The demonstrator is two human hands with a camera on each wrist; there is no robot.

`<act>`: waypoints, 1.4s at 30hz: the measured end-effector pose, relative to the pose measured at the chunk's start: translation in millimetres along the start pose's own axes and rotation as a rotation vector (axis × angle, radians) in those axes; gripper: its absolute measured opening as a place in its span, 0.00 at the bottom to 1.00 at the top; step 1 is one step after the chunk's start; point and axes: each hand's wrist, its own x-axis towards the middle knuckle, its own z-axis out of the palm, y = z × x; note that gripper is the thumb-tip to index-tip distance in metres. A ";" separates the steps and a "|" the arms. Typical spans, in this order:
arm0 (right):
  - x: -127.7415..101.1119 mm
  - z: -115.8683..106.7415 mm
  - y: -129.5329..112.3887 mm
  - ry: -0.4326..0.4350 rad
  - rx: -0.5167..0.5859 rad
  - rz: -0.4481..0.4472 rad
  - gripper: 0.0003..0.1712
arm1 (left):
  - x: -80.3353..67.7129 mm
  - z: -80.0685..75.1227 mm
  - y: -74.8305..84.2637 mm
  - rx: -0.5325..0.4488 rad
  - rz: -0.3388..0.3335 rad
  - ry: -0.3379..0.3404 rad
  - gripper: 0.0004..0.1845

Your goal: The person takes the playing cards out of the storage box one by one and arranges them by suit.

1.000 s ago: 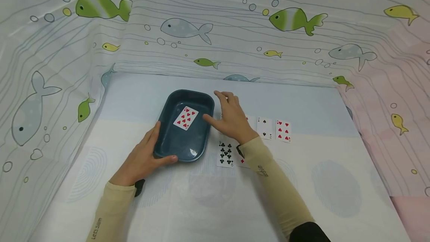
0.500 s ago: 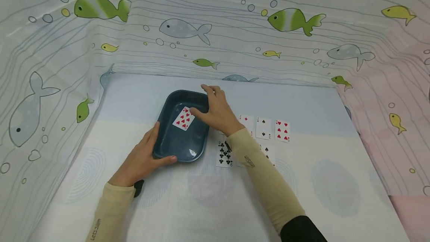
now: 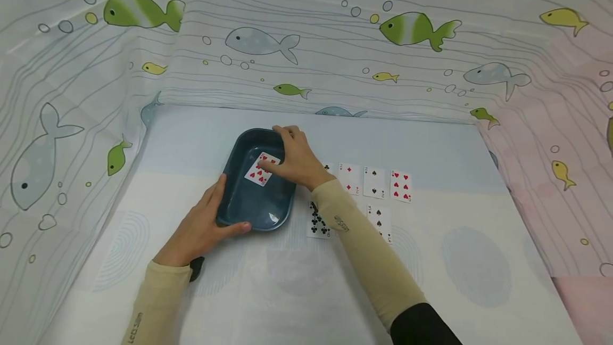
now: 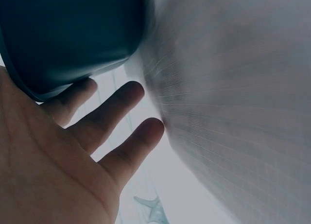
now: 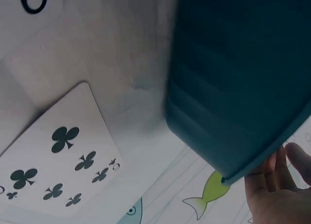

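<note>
A dark blue rectangular dish (image 3: 258, 204) stands left of middle, with a heart playing card (image 3: 259, 174) lying face up in it. My left hand (image 3: 201, 222) rests against the dish's near left corner, thumb at the near rim. In the left wrist view its fingers (image 4: 112, 110) are stretched out and spread beside the dish's wall. My right hand (image 3: 297, 161) reaches over the dish's far right rim, thumb above the heart card and overlapping it, forefinger at the far rim. The right wrist view shows part of this hand (image 5: 277, 195) beyond the rim, thumb apart from the fingers.
Right of the dish lie two rows of face-up cards. The back row shows a two of diamonds (image 3: 349, 179), a two of spades (image 3: 374, 182) and a six of hearts (image 3: 400, 186). A nine of clubs (image 3: 318, 222) and a three of spades (image 3: 380, 222) lie nearer.
My right hand has moved left, from beside the dish to over its rim, its thumb now above the heart card. The left hand and dish have stayed in place.
</note>
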 end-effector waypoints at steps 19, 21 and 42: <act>17.5 23.4 3.4 -0.163 -0.411 -0.072 0.62 | -0.2 -1.4 -2.1 -0.007 0.023 -0.001 0.69; 18.5 25.3 4.5 -0.174 -0.448 -0.076 0.63 | -0.4 -1.4 -1.8 -0.008 0.021 -0.002 0.69; 21.1 34.9 6.3 -0.238 -0.678 -0.083 0.65 | 0.0 -1.7 0.5 0.001 0.006 -0.008 0.70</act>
